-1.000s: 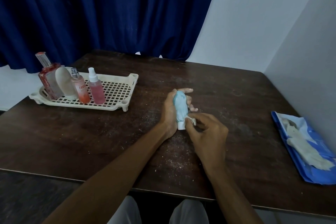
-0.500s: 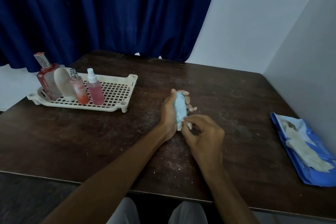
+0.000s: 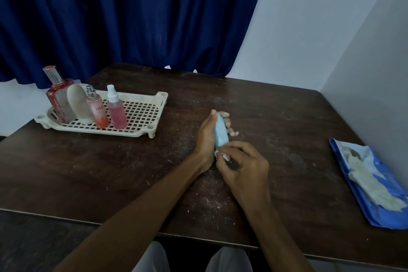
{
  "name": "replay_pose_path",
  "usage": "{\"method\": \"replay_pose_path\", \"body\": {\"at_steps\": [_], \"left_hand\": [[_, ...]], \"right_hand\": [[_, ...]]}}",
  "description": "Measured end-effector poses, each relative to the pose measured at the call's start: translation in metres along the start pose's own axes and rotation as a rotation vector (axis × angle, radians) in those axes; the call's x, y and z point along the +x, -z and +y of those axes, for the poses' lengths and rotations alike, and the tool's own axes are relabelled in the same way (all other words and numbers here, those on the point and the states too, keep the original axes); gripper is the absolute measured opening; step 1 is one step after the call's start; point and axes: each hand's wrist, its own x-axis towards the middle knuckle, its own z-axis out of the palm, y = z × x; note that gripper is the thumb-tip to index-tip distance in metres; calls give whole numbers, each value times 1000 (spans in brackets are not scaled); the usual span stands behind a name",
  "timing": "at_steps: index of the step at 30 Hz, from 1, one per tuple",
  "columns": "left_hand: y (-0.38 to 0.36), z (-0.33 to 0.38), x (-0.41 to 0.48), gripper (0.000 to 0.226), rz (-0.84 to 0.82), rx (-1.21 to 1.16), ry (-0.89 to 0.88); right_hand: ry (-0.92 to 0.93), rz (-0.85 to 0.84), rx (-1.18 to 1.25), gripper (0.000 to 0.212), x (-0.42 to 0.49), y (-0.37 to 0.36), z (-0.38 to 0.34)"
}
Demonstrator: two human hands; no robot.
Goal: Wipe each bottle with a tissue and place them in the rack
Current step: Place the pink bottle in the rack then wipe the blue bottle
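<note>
At the middle of the dark wooden table (image 3: 276, 112) we find the left hand (image 3: 205, 137) gripping a pale blue bottle (image 3: 220, 132) — thumb along its left side, fingers curled round its right side. The bottle points away from the person, well apart from the rack. We cannot tell whether it rests on the table or is held just above it. The right hand (image 3: 242, 165) pinches a small white tissue (image 3: 221, 155) between thumb and fingertips and holds it against the bottle's near end.

On the left part of the table we record a cream rack (image 3: 143, 117) with a perforated floor. Four bottles stand upright and close together at its left end: a tall red-stained bottle (image 3: 58, 95), a pale oval bottle (image 3: 77, 101) just beside it, a pink-orange spray bottle (image 3: 97, 109) bearing lettering, and a pink spray bottle (image 3: 116, 111) with a white nozzle.

Toward the right edge a blue packet (image 3: 362, 196) lies flat near the white wall (image 3: 309, 28), with white tissue showing at its opened top. White specks dot the tabletop around the forearms. A dark blue curtain (image 3: 132, 17) hangs behind the table.
</note>
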Motion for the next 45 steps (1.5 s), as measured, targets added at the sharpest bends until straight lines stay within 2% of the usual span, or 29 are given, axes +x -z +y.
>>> {"method": "replay_pose_path", "body": {"at_steps": [2, 7, 13, 20, 28, 33, 35, 45], "left_hand": [[0, 0, 0, 38, -4, 13, -4], [-3, 0, 1, 39, -9, 67, -11], [-2, 1, -2, 36, -22, 42, -11], [-4, 1, -3, 32, 35, 157, -34], [-6, 2, -5, 30, 29, 108, -17], [-5, 2, -5, 33, 35, 195, -48], [-6, 1, -5, 35, 36, 214, -60], [-8, 3, -7, 37, 52, 213, -35]], "right_hand": [[2, 10, -5, 16, -2, 1, 0], [-129, 95, -7, 18, 5, 7, 5], [-28, 27, 25, 18, 2, 3, -1], [-116, 83, 16, 18, 3, 8, 4], [-7, 23, 35, 20, 2, 5, -3], [-310, 32, 113, 34, 3, 14, -1], [-359, 35, 121, 37, 5, 16, 1], [-216, 6, 135, 38, 4, 8, -4]]}}
